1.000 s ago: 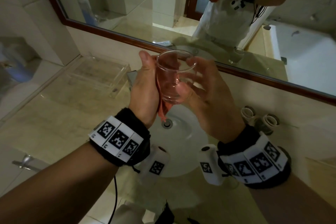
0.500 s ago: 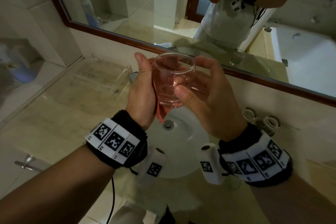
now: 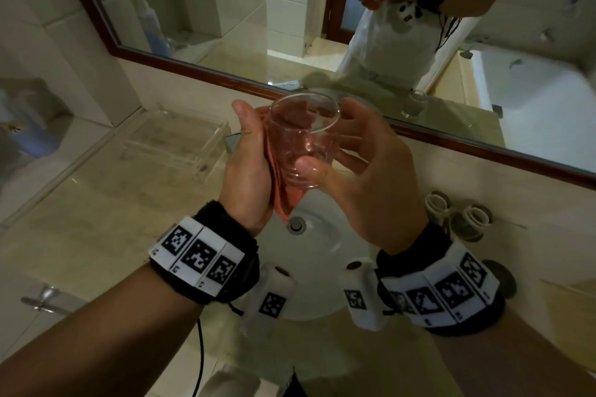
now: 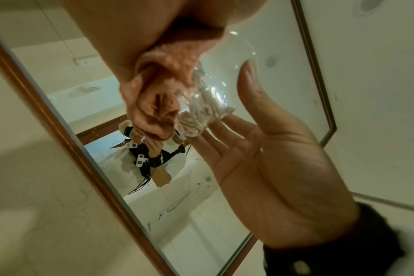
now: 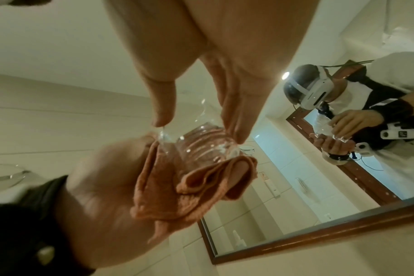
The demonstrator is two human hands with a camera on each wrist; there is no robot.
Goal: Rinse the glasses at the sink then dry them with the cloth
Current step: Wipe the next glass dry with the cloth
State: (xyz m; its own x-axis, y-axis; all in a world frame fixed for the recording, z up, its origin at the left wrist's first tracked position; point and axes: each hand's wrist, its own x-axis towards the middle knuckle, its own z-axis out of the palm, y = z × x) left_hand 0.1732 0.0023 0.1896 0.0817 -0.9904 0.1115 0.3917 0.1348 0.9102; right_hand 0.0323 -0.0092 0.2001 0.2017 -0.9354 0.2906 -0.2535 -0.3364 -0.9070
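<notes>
A clear drinking glass is held upright above the sink, mouth up. My left hand presses a folded pink cloth around the glass's left side, and a corner of the cloth hangs below. My right hand pinches the glass, thumb near its base and fingers behind it. The left wrist view shows the cloth bunched against the glass with the right hand beside it. The right wrist view shows the cloth cupped under the glass in my left hand.
The white sink basin with its drain lies under the hands. A clear plastic tray stands on the counter to the left, two small bottles to the right. The mirror behind reflects a second glass.
The glass stays in nearly the same place. My right thumb has slid lower, toward the base, and the left hand with the cloth has shifted slightly along the glass's side.
</notes>
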